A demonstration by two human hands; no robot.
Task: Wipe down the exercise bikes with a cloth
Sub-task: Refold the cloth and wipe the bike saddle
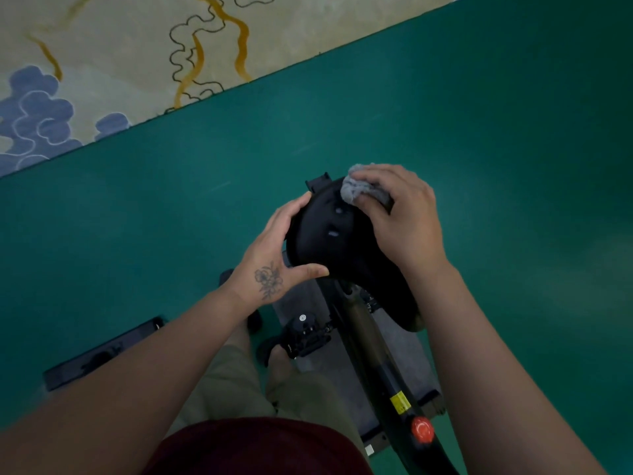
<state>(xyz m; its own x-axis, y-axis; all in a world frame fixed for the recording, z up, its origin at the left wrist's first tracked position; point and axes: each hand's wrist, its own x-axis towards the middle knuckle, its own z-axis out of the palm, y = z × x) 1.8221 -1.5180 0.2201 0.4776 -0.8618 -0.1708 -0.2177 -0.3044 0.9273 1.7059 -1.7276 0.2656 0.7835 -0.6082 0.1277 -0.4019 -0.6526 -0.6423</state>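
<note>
both bare forearms reach forward and down. left hand [274,255], flower tattoo on back, cups saddle [329,241] edge, fingers curled along rim, thumb underneath. right hand [400,217] knuckles up, fingers bunched around grey cloth [359,192], pressing it on saddle's far end.

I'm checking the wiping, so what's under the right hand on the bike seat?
The right hand holds a bunched grey cloth against the far end of the black seat. The hand covers most of the cloth and the seat beneath it. The left hand grips the seat's edge.
</note>
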